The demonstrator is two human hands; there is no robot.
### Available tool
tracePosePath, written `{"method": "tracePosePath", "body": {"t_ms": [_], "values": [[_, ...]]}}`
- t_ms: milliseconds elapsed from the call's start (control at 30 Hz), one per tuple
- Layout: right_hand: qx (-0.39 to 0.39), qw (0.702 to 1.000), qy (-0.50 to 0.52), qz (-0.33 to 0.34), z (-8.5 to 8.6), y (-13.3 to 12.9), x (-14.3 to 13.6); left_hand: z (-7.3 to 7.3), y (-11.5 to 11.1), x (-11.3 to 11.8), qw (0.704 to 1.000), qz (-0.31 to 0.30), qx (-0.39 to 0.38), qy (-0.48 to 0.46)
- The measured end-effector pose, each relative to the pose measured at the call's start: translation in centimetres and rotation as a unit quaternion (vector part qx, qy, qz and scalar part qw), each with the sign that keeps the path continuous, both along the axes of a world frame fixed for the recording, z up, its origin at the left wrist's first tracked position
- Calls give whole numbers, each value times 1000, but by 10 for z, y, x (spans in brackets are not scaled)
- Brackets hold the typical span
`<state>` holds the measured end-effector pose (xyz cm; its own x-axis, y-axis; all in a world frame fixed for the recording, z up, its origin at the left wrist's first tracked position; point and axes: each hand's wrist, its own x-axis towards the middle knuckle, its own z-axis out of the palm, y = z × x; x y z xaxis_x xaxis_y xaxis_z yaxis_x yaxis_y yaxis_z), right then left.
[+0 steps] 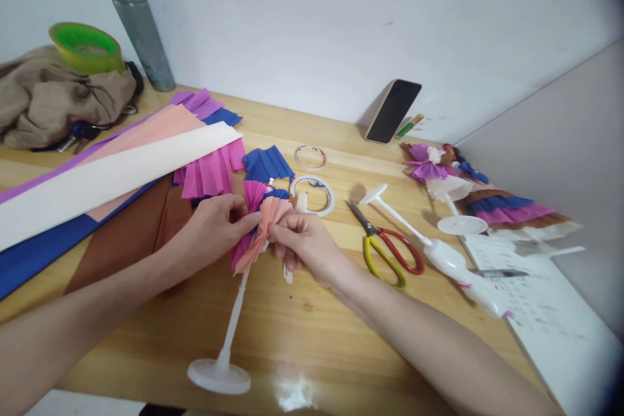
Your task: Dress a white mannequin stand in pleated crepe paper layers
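Note:
Peach pleated paper (pixel 271 218) is pinched between my left hand (pixel 221 224) and my right hand (pixel 299 237), both with closed fingers. It wraps around the upper part of a white stand (pixel 234 318), whose round base points toward me. Magenta pleated paper (pixel 254 195) and a bit of blue paper show behind the peach piece. The thing on the stand is mostly hidden by paper and fingers. Just beyond my hands lie a blue pleated piece (pixel 268 164) and a roll of white tape (pixel 331 198).
Folded coloured paper strips (pixel 117 166) cover the left side. Scissors (pixel 385 247), a white doll form on a stand (pixel 446 260) and a dressed doll (pixel 507 205) are at the right. A phone (pixel 394 112) leans on the wall; a bottle (pixel 141 32) stands back left.

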<state>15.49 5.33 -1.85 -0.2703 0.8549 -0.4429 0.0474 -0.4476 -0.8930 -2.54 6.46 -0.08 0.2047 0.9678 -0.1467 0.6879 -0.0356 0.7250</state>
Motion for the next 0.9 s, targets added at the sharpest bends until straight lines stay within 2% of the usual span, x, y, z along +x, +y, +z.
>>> {"method": "tracePosePath", "body": {"t_ms": [200,400,667,767,900], "values": [[15,1000,-19,10,2,1,-1,7,-4,3,1000,7,-16,13],[21,998,-45,39,3,1,1,5,-5,5,1000,12,4,28],[66,987,-116,93,3,3,8,4,-4,6,999,12,20,25],[161,966,-169,112,5,2,11,4,-5,6,999,14,22,18],[341,902,-251,81,10,-6,14,4,-5,6,999,19,24,19]]}}
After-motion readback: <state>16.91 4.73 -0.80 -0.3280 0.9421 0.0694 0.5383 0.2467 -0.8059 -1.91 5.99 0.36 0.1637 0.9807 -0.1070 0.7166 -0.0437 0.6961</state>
